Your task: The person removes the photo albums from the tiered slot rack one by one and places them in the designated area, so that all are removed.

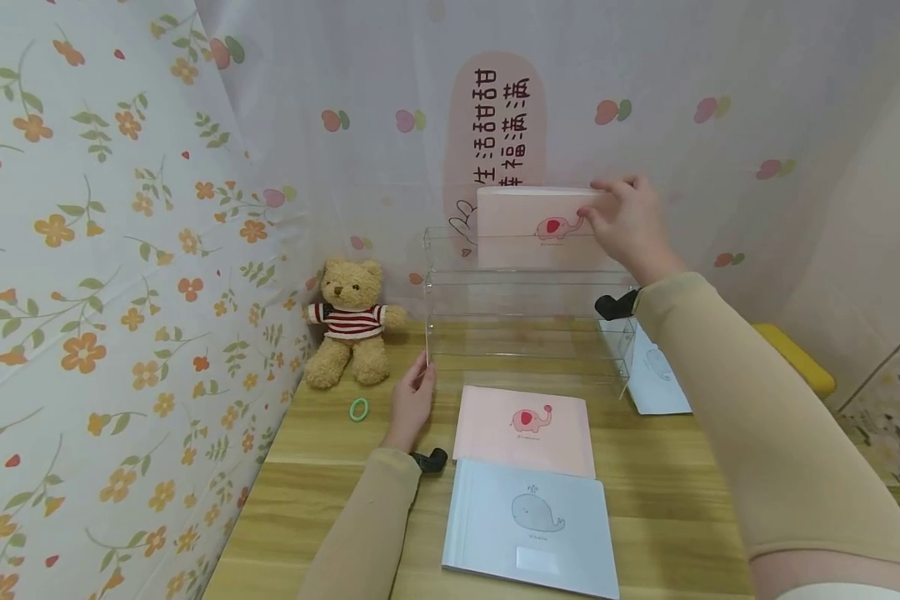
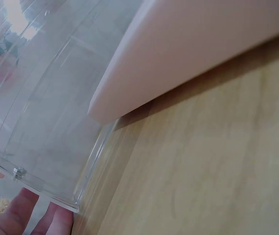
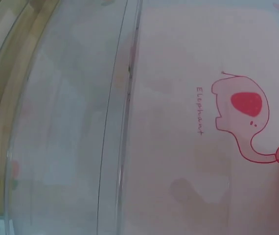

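A clear acrylic tiered rack [image 1: 450, 250] stands on the table against the back curtain. At its top tier my right hand [image 1: 633, 229] pinches the upper right corner of a pink notebook [image 1: 510, 225] with a red elephant. The notebook's lower part is behind the rack's clear front panel, as the right wrist view also shows. My left hand [image 1: 411, 404] grips the rack's left side panel, its fingers [image 2: 17, 208] wrapped round the edge. Before the rack lie a second pink elephant notebook [image 1: 487, 425] and, nearer, a pale blue notebook with a whale [image 1: 487, 517].
A teddy bear [image 1: 352, 325] in a striped sweater sits left of the rack, with a green ring [image 1: 358, 409] before it. Right of the rack, partly hidden by my right arm, are a pale blue notebook [image 1: 656, 387] and a yellow object [image 1: 798, 354].
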Motion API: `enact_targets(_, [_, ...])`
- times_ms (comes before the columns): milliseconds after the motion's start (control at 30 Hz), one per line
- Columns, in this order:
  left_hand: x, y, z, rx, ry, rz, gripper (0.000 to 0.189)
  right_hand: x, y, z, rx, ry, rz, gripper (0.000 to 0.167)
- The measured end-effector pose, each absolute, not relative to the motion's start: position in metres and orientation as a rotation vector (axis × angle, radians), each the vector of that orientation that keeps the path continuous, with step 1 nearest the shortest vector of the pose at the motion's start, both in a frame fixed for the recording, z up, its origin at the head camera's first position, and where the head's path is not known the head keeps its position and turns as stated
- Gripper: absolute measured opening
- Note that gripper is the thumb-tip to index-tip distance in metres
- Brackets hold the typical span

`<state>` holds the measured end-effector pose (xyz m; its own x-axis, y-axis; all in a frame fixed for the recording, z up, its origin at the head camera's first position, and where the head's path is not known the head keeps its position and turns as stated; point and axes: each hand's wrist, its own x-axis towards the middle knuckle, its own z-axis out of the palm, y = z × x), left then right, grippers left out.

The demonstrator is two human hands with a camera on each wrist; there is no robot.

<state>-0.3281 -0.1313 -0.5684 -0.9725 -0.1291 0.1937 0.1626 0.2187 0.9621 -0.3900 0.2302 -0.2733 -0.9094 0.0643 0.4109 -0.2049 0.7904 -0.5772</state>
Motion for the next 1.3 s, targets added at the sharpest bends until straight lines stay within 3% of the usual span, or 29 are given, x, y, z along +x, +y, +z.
enact_targets(400, [-0.326,-0.13,-0.566,-0.018,-2.282,-1.787,0.05,-0.39,0.227,-0.275,0.018,-2.504,1.102,0.049])
enact_targets(833, [-0.326,-0.126,-0.569,-0.02,-2.254,-1.827,0.048,-0.389,0.216,-0.275,-0.141,-2.283,1.279,0.027])
enact_targets(1100, [-0.325,-0.127,-0.566,-0.022,-2.269,-1.79,0.047,-0.361,0.214,-0.26,-0.077,-2.007,1.316,0.012])
enact_targets(1300, [-0.326,-0.129,-0.566,-0.024,-2.274,-1.779,0.049,-0.332,0.219,-0.256,-0.064,-2.025,1.293,0.015])
